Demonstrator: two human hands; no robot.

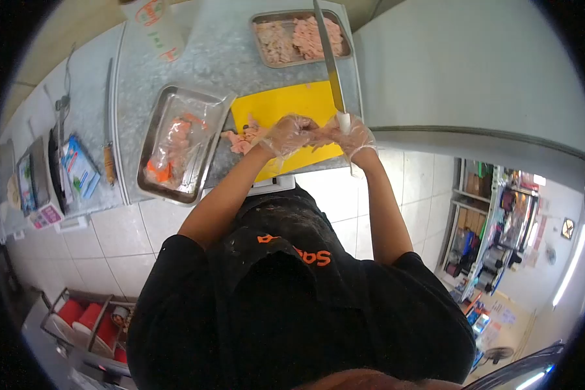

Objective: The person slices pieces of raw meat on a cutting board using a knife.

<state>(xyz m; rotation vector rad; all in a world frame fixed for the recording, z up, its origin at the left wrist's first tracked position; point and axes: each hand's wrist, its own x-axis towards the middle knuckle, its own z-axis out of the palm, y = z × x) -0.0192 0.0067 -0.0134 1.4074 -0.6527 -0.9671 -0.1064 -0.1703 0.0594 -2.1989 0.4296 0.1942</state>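
Note:
Both my hands are in clear plastic gloves over the near part of a yellow cutting board [286,101]. My right hand [357,138] is closed around the white handle of a long knife [331,65], whose blade points away from me. Just beside it, my left hand [288,135] has its fingers drawn together near the right fingers; what they pinch, if anything, is hard to make out. Pale pink meat pieces [243,139] lie at the board's left edge, by my left wrist. A metal tray [261,57] behind the board holds cut pink meat [317,38] and a paler chopped heap [275,42].
Left of the board, a deeper metal tray [148,140] holds a plastic bag [179,140] with pink and orange contents. A wooden-handled tool [108,162] and a blue packet [80,167] lie further left. A printed container [155,26] stands at the back. A grey-white surface [461,71] rises at right.

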